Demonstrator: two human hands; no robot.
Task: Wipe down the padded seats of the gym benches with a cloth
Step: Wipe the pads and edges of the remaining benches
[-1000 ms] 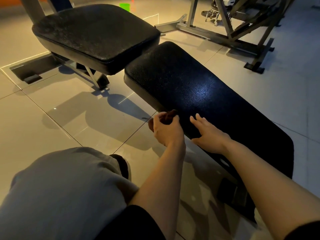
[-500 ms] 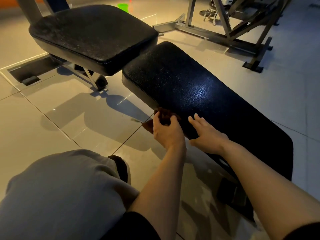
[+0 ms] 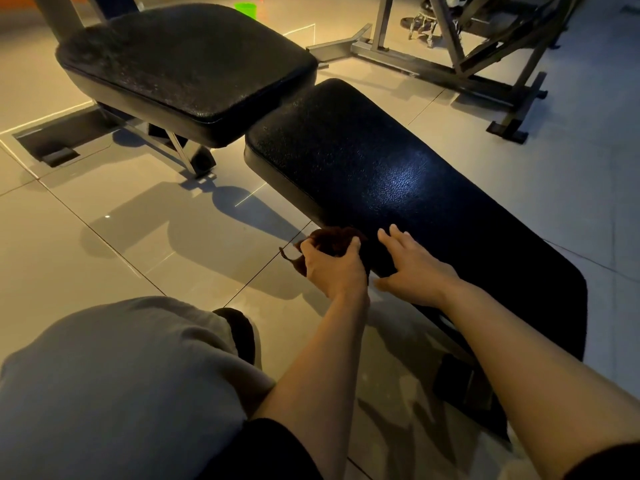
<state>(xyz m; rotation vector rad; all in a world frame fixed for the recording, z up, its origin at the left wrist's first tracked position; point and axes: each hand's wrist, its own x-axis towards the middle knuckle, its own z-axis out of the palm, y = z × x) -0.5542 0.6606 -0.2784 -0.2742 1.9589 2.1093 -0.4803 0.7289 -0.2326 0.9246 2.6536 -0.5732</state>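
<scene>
The scene is dimly lit in warm yellow. A bluish glare patch is thrown on the long black pad (image 3: 398,181), and hard shadows are cast on the glossy floor tiles (image 3: 145,237). Straight lines are bent at the edges.

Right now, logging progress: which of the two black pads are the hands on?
The long pad nearer the person: left hand holds the cloth at its edge, right hand rests on it.

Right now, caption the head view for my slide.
Left hand grips a dark cloth at the long bench pad edge; right hand rests flat on the pad.
</scene>
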